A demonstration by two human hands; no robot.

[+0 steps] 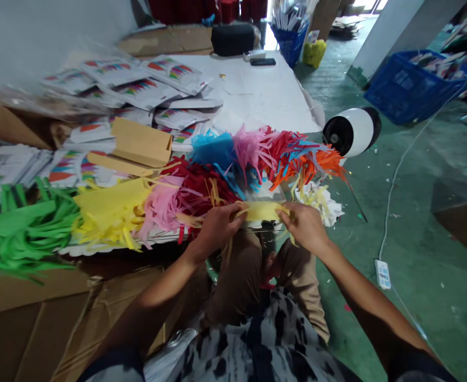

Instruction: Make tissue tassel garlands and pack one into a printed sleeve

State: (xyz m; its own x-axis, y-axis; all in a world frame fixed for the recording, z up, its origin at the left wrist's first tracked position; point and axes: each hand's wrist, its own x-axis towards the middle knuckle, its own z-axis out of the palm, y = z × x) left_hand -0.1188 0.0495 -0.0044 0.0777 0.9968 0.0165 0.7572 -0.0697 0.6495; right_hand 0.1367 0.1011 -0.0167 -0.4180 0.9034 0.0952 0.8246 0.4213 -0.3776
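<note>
A strip of yellow fringed paper (262,210) stretches between my two hands at the table's near edge. My left hand (216,227) is closed on its left end and my right hand (305,225) pinches its right end. Just beyond lie piles of cut fringe paper: green (22,228), yellow (110,209), pink and dark red (181,196), blue (213,149), pink (251,148), orange and red (309,156), and a small white pile (323,204).
Printed cards with rainbow marks (138,87) cover the white table (265,95). A brown envelope (140,142) lies among them. A black box (232,38) and phone (262,61) sit far back. A small fan (351,131), blue crates (411,85) and a power strip (382,273) are on the green floor.
</note>
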